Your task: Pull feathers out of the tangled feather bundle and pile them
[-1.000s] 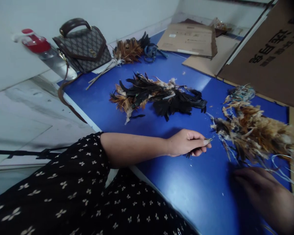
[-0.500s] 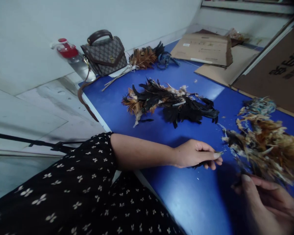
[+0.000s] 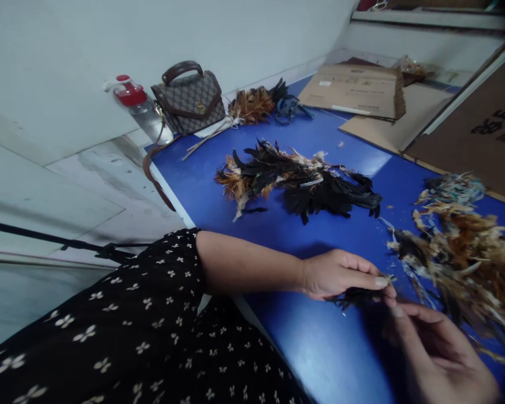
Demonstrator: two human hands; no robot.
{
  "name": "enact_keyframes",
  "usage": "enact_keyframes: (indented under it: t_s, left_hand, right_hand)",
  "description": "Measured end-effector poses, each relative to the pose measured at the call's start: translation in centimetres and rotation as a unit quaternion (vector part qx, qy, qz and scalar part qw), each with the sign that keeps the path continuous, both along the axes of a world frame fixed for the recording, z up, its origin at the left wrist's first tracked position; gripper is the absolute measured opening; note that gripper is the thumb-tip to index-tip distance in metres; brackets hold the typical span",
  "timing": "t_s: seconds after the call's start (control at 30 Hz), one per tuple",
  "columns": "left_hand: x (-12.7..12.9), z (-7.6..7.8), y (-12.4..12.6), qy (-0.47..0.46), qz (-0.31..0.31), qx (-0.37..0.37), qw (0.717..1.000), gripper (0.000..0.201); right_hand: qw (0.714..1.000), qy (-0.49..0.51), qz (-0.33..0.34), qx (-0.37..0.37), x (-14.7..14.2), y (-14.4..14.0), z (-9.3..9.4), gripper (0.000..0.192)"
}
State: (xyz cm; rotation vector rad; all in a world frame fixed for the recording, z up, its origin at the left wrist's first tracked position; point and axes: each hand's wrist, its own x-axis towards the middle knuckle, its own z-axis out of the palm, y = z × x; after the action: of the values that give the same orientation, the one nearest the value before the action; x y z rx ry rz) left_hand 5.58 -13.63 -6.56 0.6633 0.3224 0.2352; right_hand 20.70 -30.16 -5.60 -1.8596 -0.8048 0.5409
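My left hand rests on the blue worktop, forearm laid flat along the near edge for support. Thumb and fingers are pinched together on a small bunch of dark feathers, quill ends gathered at the fingertips and the plumes trailing back under the palm, so the bunch keeps one direction.

My right hand sits low at the near right, half open, palm turned up, fingers loosely curled. Its raised fingertip meets the left fingertips at the quill ends; it clamps nothing that I can make out, though motion blur limits the reading.

Just beyond both hands, to the right, lies a loose brown and tan feather heap with pale string ends tangled in it, close enough to draw from without shifting the arm. A separate pile of black and rust feathers lies mid-worktop, well apart from the heap.

At the far edge, out of the working area: a patterned handbag, a red-capped bottle, an orange feather bundle, and flattened cardboard.
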Motion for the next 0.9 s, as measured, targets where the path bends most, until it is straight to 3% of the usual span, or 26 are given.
enact_keyframes:
  t_s: [0.1,0.2,0.27,0.43,0.7,0.9]
  left_hand:
    - [0.1,-0.2,0.1,-0.006,-0.028,0.018,0.999,0.019]
    - [0.2,0.0,0.1,-0.008,-0.069,0.036,0.997,0.025]
    - [0.1,0.2,0.0,-0.004,-0.087,0.041,0.995,0.029]
    - [-0.9,1.3,-0.3,0.018,-0.044,0.079,0.996,0.02]
    - [-0.9,2.4,-0.6,0.065,0.01,0.109,0.992,0.015]
    - [-1.2,1.4,-0.3,0.111,-0.036,0.197,0.973,0.018]
  right_hand:
    - [1.0,0.011,-0.016,0.015,0.4,-0.1,0.1,0.061]
    - [0.999,0.032,0.015,0.017,0.3,-0.1,-0.1,0.07]
    - [0.997,0.064,0.037,0.023,0.3,-0.3,-0.5,0.066]
    - [0.999,0.037,0.012,-0.001,0.7,-0.7,-1.1,0.056]
    - [0.999,-0.028,0.017,0.007,-0.2,-0.2,0.3,0.052]
    - [0.994,-0.101,0.032,0.035,0.1,-0.2,-0.6,0.047]
